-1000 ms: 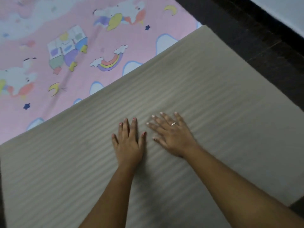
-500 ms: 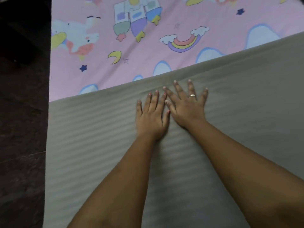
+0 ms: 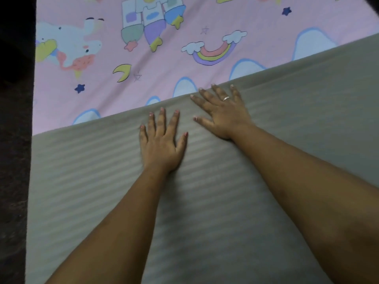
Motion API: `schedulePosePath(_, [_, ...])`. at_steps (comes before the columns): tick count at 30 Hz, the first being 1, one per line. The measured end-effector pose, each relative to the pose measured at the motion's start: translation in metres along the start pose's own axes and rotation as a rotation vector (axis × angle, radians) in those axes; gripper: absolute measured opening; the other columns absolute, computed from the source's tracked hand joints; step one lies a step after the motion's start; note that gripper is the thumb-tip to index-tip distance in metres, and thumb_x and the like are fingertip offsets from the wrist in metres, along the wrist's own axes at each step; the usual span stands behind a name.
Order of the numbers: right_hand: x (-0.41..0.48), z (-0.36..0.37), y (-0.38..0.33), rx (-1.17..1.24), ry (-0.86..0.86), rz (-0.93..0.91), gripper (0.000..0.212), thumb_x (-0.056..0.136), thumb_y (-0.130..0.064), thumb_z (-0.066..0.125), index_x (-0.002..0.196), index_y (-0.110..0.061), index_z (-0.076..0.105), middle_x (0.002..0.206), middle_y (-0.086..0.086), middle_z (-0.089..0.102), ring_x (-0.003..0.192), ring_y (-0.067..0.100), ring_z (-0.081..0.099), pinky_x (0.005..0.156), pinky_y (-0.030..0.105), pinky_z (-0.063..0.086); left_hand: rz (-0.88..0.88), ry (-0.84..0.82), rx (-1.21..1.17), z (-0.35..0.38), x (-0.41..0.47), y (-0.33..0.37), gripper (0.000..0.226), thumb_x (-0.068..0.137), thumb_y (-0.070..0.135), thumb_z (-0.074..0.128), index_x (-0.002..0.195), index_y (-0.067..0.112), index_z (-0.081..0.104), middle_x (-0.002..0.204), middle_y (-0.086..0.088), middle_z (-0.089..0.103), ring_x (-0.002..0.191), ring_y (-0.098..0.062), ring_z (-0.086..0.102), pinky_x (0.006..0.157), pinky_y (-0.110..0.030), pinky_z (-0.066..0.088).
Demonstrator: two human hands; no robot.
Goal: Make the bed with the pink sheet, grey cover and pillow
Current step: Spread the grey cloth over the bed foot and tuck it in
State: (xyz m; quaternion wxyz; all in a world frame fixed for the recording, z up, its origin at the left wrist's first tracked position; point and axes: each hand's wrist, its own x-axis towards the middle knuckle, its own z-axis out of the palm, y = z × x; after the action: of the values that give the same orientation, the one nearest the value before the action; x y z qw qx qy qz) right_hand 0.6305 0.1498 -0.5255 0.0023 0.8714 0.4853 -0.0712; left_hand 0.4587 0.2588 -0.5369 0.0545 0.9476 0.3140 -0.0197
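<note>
Both palms flat: left hand (image 3: 162, 144) and right hand (image 3: 222, 115) press the striped grey fabric cover (image 3: 287, 124), fingers straight. Cartoon-printed pink cotton sheet (image 3: 164, 64) lies spread just beyond the fingertips. No pillow in view, so that looks left to do.

The faintly striped grey cover (image 3: 287, 150) fills the view from 3 through 6 to 9 o'clock. Its far edge slants across the pink sheet (image 3: 164, 64), printed with rockets, a rainbow, clouds and a moon, toward 12. The left hand (image 3: 162, 144) lies flat on the cover near centre. The right hand (image 3: 223, 115), at its 1 o'clock, wears a ring (image 3: 226, 98), with its fingertips at the cover's edge. Dark floor (image 3: 14, 160) lies at 9.
</note>
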Motion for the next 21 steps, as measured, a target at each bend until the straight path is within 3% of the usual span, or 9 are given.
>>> schedulePosePath(6, [-0.040,-0.008,0.133,0.047,-0.011,0.305,0.062,0.092,-0.067,0.016,0.149,-0.045,0.004,0.160,-0.011,0.002,0.148,0.018,0.000,0.115,0.054,0.000,-0.377,-0.034,-0.108,-0.005,0.019,0.059,0.066,0.095,0.058,0.020,0.152,0.029,0.003,0.160,-0.005,-0.002,0.146,-0.030,-0.003,0.111,-0.063,-0.001])
schedulePosePath(9, [-0.059,-0.009,0.177,0.023,-0.015,0.404,0.061,0.092,-0.067,0.013,0.149,-0.045,0.002,0.160,-0.009,0.000,0.148,0.022,-0.003,0.115,0.054,0.001,-0.207,-0.134,-0.106,-0.006,0.024,0.109,0.080,0.089,0.069,0.021,0.152,0.025,-0.002,0.159,-0.006,-0.009,0.144,-0.038,-0.013,0.108,-0.065,-0.006])
schedulePosePath(13, [-0.054,-0.008,0.180,0.002,-0.019,0.409,0.061,0.093,-0.065,0.012,0.148,-0.046,-0.002,0.160,-0.010,-0.003,0.147,0.024,-0.005,0.114,0.054,-0.002,0.003,-0.200,-0.122,-0.007,0.022,0.179,0.087,0.085,0.074,0.024,0.151,0.027,-0.004,0.159,-0.004,-0.012,0.143,-0.035,-0.017,0.106,-0.066,-0.011])
schedulePosePath(17, [-0.050,-0.007,0.185,0.003,-0.021,0.358,0.061,0.094,-0.062,0.014,0.149,-0.044,-0.002,0.160,-0.008,-0.003,0.147,0.026,-0.006,0.112,0.059,-0.004,0.190,-0.373,-0.131,-0.012,0.024,0.247,0.114,0.069,0.086,0.037,0.149,0.024,-0.016,0.157,0.000,-0.023,0.140,-0.035,-0.028,0.103,-0.069,-0.015])
schedulePosePath(21, [-0.040,-0.003,0.200,0.003,-0.034,0.283,0.056,0.096,-0.057,0.014,0.149,-0.045,0.000,0.160,-0.010,-0.003,0.147,0.027,-0.006,0.110,0.060,-0.008,0.121,-0.570,-0.145,-0.008,0.034,0.296,0.153,0.046,0.087,0.058,0.141,0.008,-0.032,0.148,-0.002,-0.041,0.135,-0.030,-0.039,0.097,-0.071,-0.021])
